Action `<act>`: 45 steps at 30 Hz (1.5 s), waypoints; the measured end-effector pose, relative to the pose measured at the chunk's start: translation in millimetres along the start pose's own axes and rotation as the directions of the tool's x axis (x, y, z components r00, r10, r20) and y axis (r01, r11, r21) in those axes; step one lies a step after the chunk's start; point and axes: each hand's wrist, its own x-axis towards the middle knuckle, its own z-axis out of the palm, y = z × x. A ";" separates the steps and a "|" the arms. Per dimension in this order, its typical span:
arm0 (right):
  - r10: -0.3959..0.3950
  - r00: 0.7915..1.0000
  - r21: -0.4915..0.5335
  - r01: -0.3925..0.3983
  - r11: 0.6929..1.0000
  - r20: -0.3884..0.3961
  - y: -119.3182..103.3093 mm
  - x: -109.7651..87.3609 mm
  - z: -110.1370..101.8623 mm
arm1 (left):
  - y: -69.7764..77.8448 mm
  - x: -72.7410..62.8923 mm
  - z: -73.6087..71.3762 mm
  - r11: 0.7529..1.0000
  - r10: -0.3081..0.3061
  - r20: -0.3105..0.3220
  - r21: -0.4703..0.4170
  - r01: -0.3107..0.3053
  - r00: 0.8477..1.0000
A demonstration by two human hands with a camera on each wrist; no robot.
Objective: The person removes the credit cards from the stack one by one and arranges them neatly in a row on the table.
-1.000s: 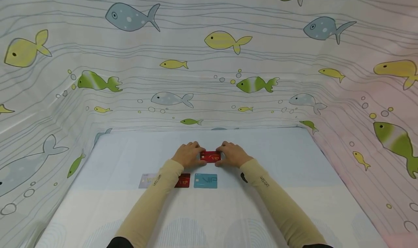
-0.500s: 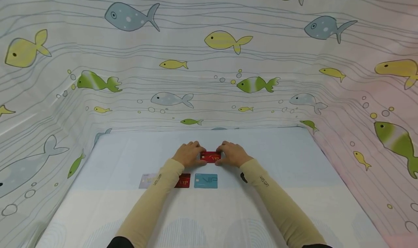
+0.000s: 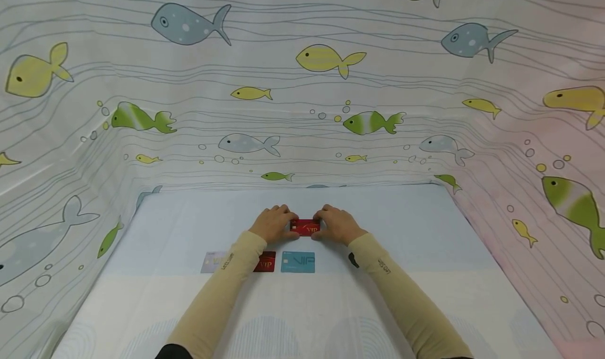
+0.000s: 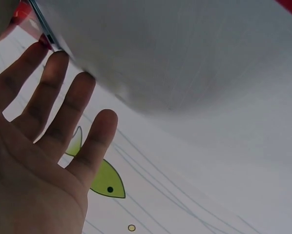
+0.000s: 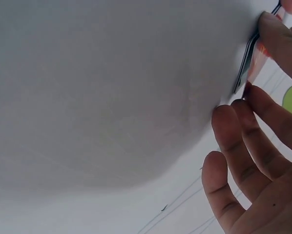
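A red VIP card lies flat on the table between my two hands. My left hand holds its left end between thumb and finger. My right hand grips the right end the same way. The right wrist view shows thin layered edges by the fingers, like cards stacked together; how many is unclear. In the left wrist view, the fingers of my left hand are spread beside a dark card edge.
Nearer me lie a pale silver card, a dark red VIP card and a blue VIP card in a row. My left sleeve partly covers the first two. Fish-patterned sheeting surrounds the white table.
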 end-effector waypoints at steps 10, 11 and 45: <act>-0.037 0.998 -0.032 0.035 0.999 -0.052 -0.9 -3.9 2.9 | -0.8 -5.4 0.2 0.998 0.049 -0.081 0.034 -0.046 0.996; -0.042 0.998 -0.038 0.040 0.998 -0.055 -1.1 -4.1 3.1 | -0.8 -5.8 0.0 0.998 0.055 -0.087 0.038 -0.052 0.995; -0.148 0.982 -0.048 0.143 0.989 -0.121 4.5 -25.6 5.9 | -1.3 -18.7 3.0 0.987 0.159 -0.157 0.048 -0.153 0.975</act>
